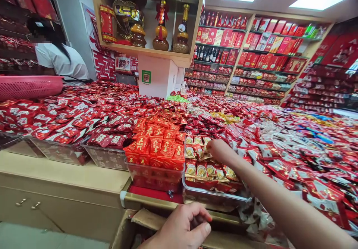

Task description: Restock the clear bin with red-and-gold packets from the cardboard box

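Note:
My right hand (219, 150) reaches in from the right over a clear plastic bin (218, 195). Its fingers are closed on a small gold-and-red snack packet (207, 141) at the back of the bin; the fingertips are partly hidden. More gold-and-red packets (201, 170) stand in rows in front of it. My left hand (184, 226) hovers at the bottom centre, above an opened cardboard box (148, 219). Its fingers are loosely curled, with the thumb apart and nothing held. Left of the gold bin, a bin of red-orange packets (156, 146) is heaped above its rim.
Heaps of red packets (69, 118) in clear bins spread across the counter. White-and-red packets (279, 163) lie to the right. A pink basket (30, 86) rests at the left, near a person in a white shirt (64, 60). A display cabinet (148, 51) overhangs the back.

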`<action>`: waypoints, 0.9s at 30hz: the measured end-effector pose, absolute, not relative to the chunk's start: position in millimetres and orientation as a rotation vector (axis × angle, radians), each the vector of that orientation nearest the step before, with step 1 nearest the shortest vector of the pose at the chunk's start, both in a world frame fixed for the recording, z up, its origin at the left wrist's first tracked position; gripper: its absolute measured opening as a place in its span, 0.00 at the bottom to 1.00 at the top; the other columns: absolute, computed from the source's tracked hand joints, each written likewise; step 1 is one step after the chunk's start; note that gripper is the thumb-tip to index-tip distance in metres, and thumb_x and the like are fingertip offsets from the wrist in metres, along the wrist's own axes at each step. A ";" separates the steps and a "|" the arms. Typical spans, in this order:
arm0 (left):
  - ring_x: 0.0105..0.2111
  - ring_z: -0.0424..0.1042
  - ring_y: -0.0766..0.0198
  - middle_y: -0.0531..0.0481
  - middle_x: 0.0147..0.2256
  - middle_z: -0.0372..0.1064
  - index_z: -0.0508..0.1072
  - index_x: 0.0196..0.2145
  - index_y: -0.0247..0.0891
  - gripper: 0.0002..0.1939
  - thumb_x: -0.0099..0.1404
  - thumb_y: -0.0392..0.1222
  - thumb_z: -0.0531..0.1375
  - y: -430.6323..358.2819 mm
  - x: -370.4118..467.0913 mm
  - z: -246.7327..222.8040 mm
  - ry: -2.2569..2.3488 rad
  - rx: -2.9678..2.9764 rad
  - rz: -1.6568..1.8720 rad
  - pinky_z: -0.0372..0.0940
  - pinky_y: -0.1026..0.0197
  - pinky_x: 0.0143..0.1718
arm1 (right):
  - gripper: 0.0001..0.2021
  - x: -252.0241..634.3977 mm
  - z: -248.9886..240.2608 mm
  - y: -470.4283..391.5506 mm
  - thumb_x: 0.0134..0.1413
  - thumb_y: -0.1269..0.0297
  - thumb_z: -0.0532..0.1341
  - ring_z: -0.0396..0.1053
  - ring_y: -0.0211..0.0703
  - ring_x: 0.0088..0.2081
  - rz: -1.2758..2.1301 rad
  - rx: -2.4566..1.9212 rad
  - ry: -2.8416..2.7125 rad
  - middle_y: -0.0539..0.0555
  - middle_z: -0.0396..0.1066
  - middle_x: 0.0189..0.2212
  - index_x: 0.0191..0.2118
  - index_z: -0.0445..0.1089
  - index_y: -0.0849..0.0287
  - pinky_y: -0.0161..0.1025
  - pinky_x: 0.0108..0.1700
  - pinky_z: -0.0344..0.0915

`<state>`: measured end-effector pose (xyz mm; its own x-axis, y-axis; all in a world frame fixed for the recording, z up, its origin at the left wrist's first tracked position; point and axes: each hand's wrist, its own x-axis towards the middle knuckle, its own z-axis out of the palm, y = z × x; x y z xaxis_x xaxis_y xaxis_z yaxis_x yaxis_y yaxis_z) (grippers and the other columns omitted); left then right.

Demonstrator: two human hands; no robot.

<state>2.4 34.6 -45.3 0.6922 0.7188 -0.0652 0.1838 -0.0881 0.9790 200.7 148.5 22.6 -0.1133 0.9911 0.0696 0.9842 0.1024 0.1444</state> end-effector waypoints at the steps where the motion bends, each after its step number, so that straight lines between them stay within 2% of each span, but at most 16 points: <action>1: 0.21 0.54 0.71 0.58 0.19 0.55 0.69 0.32 0.33 0.08 0.56 0.39 0.55 34.3 2.4 -44.4 0.752 1.628 0.523 0.52 0.69 0.23 | 0.13 204.4 27.4 150.8 0.48 0.76 0.50 0.70 0.44 0.32 0.241 2.068 2.292 0.58 0.73 0.28 0.30 0.73 0.61 0.35 0.31 0.57; 6: 0.21 0.55 0.71 0.57 0.19 0.56 0.70 0.33 0.33 0.08 0.55 0.38 0.55 34.1 2.1 -42.0 0.748 1.623 0.525 0.52 0.69 0.23 | 0.09 229.9 46.2 168.5 0.53 0.71 0.53 0.69 0.40 0.34 0.250 2.063 2.215 0.55 0.72 0.30 0.33 0.71 0.62 0.37 0.35 0.62; 10: 0.21 0.56 0.71 0.57 0.20 0.56 0.70 0.32 0.33 0.08 0.55 0.38 0.55 33.8 2.4 -42.6 0.752 1.624 0.527 0.53 0.69 0.23 | 0.08 246.7 43.3 190.7 0.55 0.64 0.55 0.68 0.39 0.36 0.242 1.975 2.137 0.53 0.70 0.34 0.35 0.68 0.62 0.41 0.39 0.64; 17: 0.23 0.57 0.70 0.55 0.21 0.58 0.71 0.34 0.31 0.11 0.52 0.38 0.56 39.9 0.8 -47.4 0.706 1.621 0.506 0.54 0.69 0.25 | 0.08 251.9 29.9 219.3 0.53 0.64 0.57 0.67 0.40 0.39 0.159 1.753 2.092 0.54 0.68 0.38 0.37 0.67 0.64 0.44 0.42 0.64; 23: 0.23 0.58 0.70 0.52 0.23 0.60 0.72 0.35 0.31 0.13 0.53 0.41 0.57 45.6 0.3 -51.0 0.666 1.645 0.462 0.53 0.70 0.24 | 0.09 262.8 26.0 230.3 0.55 0.64 0.55 0.67 0.39 0.37 0.159 1.778 2.033 0.54 0.68 0.37 0.38 0.67 0.63 0.42 0.39 0.66; 27: 0.22 0.58 0.72 0.52 0.24 0.62 0.72 0.36 0.32 0.14 0.54 0.43 0.57 46.8 1.9 -59.6 0.675 1.619 0.437 0.53 0.71 0.23 | 0.11 265.7 27.7 228.9 0.54 0.64 0.56 0.67 0.41 0.39 0.153 1.763 2.061 0.54 0.68 0.40 0.41 0.66 0.62 0.43 0.40 0.65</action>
<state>1.9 46.8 -59.6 0.7557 0.6479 -0.0956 0.1781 -0.0627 0.9820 265.7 228.9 27.7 -0.1059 0.9643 -0.2429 0.9177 0.1888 0.3496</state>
